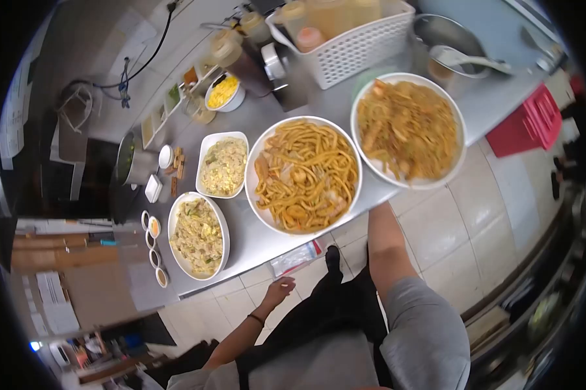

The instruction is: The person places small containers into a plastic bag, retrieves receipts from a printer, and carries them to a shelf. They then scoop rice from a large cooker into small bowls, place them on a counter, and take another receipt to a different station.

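My left hand [280, 291] hangs low in front of the counter, fingers loosely bent and nothing visible in them. My right forearm [388, 244] reaches up to the near edge and passes out of sight beneath a round white bowl of thin brown noodles [407, 130], which juts past that edge. The hand itself is hidden, so its grip on the bowl cannot be seen. To the left stands a round white bowl of thick noodles [305, 175]. Beyond it are a squarish bowl of fried rice [223, 166] and an oval bowl of fried rice [199, 237].
A white basket of bottles [364, 49] stands at the back, near a metal pot with a white ladle [459, 57]. Small sauce cups [151, 240] line the left end. A pink bin [524, 123] is on the right. A plastic packet [296, 258] lies below the counter.
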